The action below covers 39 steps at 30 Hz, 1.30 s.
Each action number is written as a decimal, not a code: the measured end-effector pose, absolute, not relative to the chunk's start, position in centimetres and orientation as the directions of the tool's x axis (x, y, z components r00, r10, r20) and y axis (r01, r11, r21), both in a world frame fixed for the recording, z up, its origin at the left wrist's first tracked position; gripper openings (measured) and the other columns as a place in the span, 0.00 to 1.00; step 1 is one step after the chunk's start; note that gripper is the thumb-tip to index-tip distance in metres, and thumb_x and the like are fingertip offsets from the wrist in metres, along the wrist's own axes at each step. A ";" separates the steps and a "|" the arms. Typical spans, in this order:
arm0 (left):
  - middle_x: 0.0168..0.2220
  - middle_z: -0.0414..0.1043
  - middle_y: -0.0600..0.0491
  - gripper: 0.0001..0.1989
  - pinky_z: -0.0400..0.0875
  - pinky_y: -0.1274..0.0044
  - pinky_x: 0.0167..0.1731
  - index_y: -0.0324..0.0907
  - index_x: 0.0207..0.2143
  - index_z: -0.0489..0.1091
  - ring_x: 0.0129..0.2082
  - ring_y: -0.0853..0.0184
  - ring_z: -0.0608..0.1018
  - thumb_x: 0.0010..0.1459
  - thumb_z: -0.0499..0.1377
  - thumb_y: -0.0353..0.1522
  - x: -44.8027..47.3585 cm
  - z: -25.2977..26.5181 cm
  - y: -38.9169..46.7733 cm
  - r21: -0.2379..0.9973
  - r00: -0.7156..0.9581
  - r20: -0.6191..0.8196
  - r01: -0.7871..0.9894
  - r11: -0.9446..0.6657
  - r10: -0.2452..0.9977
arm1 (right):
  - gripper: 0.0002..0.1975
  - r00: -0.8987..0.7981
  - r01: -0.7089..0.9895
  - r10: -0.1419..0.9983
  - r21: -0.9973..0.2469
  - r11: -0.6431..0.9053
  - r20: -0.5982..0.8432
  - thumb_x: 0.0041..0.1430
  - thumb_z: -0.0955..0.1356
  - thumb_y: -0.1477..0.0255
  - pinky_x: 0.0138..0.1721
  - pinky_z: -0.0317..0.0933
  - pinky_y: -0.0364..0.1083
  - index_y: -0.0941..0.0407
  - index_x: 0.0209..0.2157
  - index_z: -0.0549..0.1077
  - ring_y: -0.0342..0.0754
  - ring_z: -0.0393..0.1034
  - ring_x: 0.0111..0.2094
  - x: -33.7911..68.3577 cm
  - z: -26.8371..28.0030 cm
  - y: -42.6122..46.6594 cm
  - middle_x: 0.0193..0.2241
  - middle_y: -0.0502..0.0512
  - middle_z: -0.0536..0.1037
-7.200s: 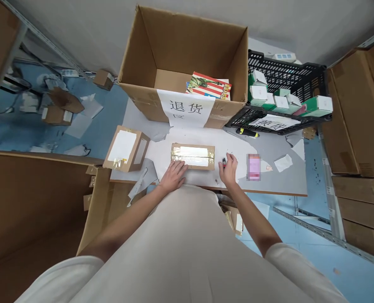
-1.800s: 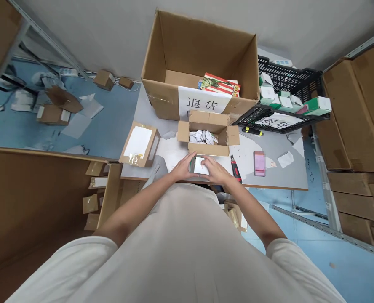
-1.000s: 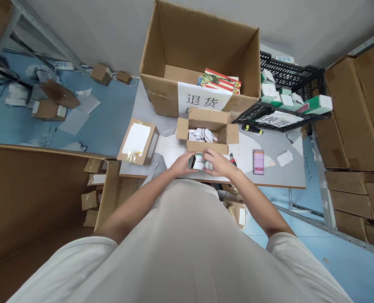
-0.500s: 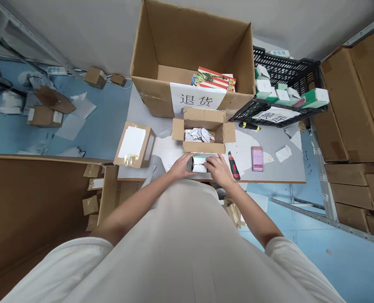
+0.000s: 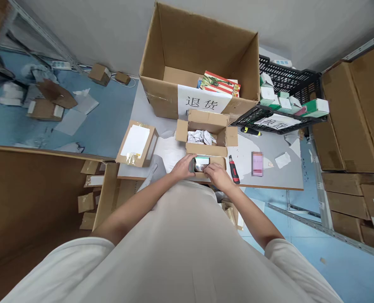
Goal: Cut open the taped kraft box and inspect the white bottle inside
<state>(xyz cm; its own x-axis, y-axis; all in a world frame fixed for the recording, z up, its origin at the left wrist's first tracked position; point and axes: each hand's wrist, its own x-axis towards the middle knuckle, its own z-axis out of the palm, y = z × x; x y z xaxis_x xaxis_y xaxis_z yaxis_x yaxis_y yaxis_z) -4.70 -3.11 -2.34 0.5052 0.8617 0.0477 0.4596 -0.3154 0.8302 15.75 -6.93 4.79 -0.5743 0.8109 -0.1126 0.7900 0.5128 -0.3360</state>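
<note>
At the table's front edge, close to my body, a small white-and-green box (image 5: pixel 201 160) stands between my hands with its top open. Something inside it shows but is too small to name. My left hand (image 5: pixel 183 167) is closed round the box's left side. My right hand (image 5: pixel 217 174) has its fingers bent together at the right side of the box's opening. Brown cardboard (image 5: pixel 219 161) shows just behind the right fingers. Directly beyond is an open carton (image 5: pixel 206 149) with crumpled white paper (image 5: pixel 200 137) inside. A red-and-black box cutter (image 5: pixel 234 170) lies right of my right hand.
A large carton (image 5: pixel 161 99) with printed packs stands at the back. Right of it is a black crate (image 5: pixel 307 75) of green-and-white boxes. A taped carton (image 5: pixel 137 143) sits left, a pink phone-like object (image 5: pixel 257 163) right. A yellow-and-black cutter (image 5: pixel 250 131) lies by the crate.
The small box's white top has been opened, and its inside now shows. Brown cardboard has come into sight beside my right hand. The view has shifted slightly.
</note>
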 end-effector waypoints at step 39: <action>0.52 0.66 0.41 0.39 0.68 0.63 0.49 0.38 0.57 0.57 0.52 0.52 0.70 0.42 0.67 0.35 -3.3 -1.8 -3.6 0.749 0.463 0.012 0.583 -0.314 0.886 | 0.16 -0.896 0.439 0.434 -0.308 0.844 -0.088 0.47 0.69 0.71 0.51 0.50 0.55 0.56 0.40 0.67 0.55 0.63 0.44 15.8 16.8 1.9 0.40 0.59 0.73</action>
